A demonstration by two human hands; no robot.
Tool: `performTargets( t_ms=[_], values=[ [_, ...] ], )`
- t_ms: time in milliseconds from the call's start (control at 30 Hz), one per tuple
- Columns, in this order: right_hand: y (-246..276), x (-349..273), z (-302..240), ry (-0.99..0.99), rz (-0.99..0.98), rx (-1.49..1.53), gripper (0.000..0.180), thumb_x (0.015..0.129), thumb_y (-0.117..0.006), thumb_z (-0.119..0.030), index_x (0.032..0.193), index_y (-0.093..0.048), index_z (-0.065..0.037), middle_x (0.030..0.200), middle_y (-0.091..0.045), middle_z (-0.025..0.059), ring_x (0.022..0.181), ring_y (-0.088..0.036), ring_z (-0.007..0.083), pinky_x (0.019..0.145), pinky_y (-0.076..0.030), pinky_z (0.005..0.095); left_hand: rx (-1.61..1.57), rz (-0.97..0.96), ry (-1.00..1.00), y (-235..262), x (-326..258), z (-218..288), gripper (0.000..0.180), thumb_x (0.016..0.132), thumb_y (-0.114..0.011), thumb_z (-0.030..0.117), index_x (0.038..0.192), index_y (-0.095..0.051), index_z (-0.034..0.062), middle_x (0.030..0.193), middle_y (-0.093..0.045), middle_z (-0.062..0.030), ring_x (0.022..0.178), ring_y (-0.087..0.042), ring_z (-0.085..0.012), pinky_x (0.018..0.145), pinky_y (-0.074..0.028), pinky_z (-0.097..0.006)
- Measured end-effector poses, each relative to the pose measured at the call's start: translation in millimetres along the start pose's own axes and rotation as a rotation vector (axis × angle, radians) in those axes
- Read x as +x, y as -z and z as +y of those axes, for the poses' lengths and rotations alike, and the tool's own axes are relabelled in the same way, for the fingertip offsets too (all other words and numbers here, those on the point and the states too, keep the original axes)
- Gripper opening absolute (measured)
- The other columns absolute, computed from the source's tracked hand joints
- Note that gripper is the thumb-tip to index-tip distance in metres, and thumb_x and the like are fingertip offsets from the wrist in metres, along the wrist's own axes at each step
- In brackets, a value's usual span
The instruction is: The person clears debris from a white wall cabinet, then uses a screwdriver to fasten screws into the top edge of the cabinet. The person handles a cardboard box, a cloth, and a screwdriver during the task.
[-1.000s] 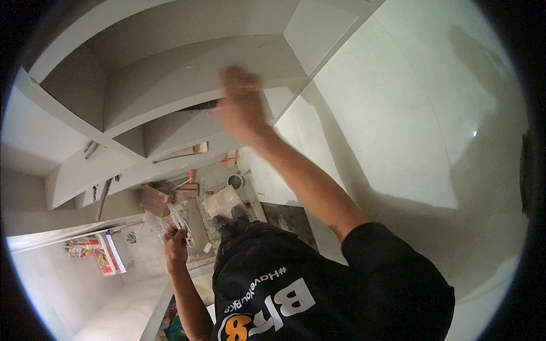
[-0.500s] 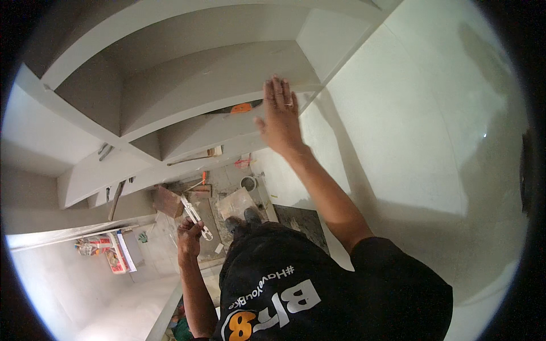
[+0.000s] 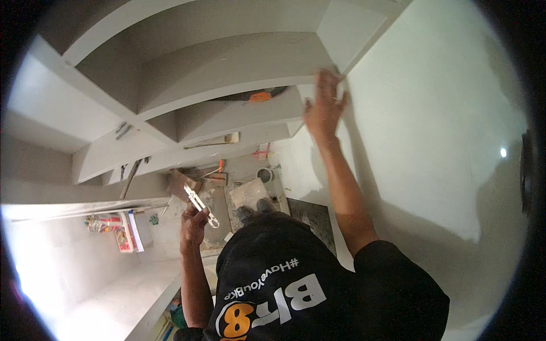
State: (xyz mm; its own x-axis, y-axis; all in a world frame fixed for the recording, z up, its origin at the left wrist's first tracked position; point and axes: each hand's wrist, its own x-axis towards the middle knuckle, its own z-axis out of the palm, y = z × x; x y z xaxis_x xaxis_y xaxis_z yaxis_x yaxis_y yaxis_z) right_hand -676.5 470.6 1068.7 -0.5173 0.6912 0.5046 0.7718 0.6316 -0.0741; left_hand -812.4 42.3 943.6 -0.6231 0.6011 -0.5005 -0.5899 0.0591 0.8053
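Note:
My left hand (image 3: 192,228) is closed around a slim white utility knife (image 3: 195,199), low at the left of my body. The knife's narrow end points up and away, and a looped end sticks out past my fingers. My right hand (image 3: 324,113) is stretched out with its fingers apart, slightly blurred, at the right end of a grey shelf's front edge (image 3: 239,94). It is beside the corner where the shelf meets the pale wall (image 3: 432,142); whether the fingertips touch the surface I cannot tell. Nothing shows in that hand.
An orange-and-dark tool (image 3: 260,97) lies on the shelf below. Other tools, including a long-handled one (image 3: 131,179), rest on lower shelves. On the floor are a bucket (image 3: 265,174), a brownish block (image 3: 183,184), a board by my feet (image 3: 250,193) and a red-and-white container (image 3: 126,236).
My right hand has moved right along the shelf edge to the wall corner. The view has shifted slightly; my left hand still grips the utility knife.

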Motion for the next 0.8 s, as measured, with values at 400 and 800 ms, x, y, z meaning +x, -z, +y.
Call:
performTargets(
  t_ms=[400, 800],
  values=[
    [51, -88, -105, -0.047, -0.942, 1.469, 0.065, 0.097, -0.065, -0.047, 0.139, -0.053, 0.001, 0.129, -0.065, 0.0178, 0.118, -0.063, 0.0272, 0.099, -0.051, 0.0401, -0.265, 0.015, -0.183, -115, -2, 90, 0.024, 0.099, -0.06, 0.006, 0.122, -0.058, 0.0005, 0.112, -0.062, -0.0138, 0.102, -0.065, -0.0282, 0.087, -0.053, -0.045],
    [223, 92, -88, 0.549, 0.51, 1.106, 0.041, 0.1, -0.063, -0.023, 0.135, -0.058, -0.001, 0.134, -0.062, 0.0176, 0.127, -0.059, 0.033, 0.105, -0.048, 0.0457, 0.134, 0.011, -0.425, -132, -57, 151, 0.027, 0.101, -0.06, 0.019, 0.118, -0.056, -0.0013, 0.082, -0.062, -0.0059, 0.064, -0.063, -0.0173, 0.056, -0.052, -0.032]
  ],
)
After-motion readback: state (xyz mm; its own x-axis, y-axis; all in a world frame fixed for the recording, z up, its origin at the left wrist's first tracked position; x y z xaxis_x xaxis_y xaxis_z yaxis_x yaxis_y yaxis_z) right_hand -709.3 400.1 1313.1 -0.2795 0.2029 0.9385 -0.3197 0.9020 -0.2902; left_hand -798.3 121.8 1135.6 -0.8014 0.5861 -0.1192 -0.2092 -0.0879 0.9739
